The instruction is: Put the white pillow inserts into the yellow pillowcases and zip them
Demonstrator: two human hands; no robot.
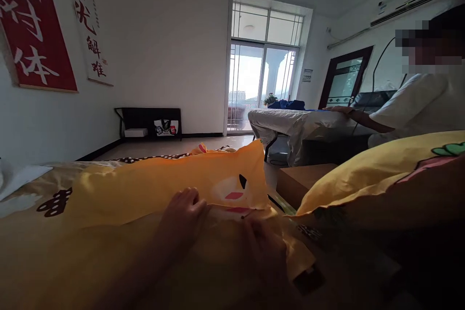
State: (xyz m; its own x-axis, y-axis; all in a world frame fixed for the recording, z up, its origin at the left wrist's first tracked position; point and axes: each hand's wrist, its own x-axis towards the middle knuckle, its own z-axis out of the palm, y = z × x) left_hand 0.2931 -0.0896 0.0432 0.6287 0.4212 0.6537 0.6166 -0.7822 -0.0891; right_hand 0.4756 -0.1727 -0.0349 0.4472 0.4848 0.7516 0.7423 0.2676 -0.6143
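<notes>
A yellow-orange pillowcase [145, 186] with a cartoon print of pink patches and a black mark lies across in front of me. My left hand [187, 206] is closed on its near edge, left of the print. Close to the pillowcase's right end is my right hand [263, 242], in shadow, its fingers pinched together at the edge. A small thin dark piece shows at those fingertips, too dim to name. Below both hands spreads more yellow cloth [119, 256], mostly dark.
At right is a plump yellow pillow [348, 179] beside a cardboard box [305, 177]. Beyond, a person [428, 101] sits with a hand on a plastic-covered table [301, 123]. A low black shelf [141, 118] with a printed bag stands by the far wall.
</notes>
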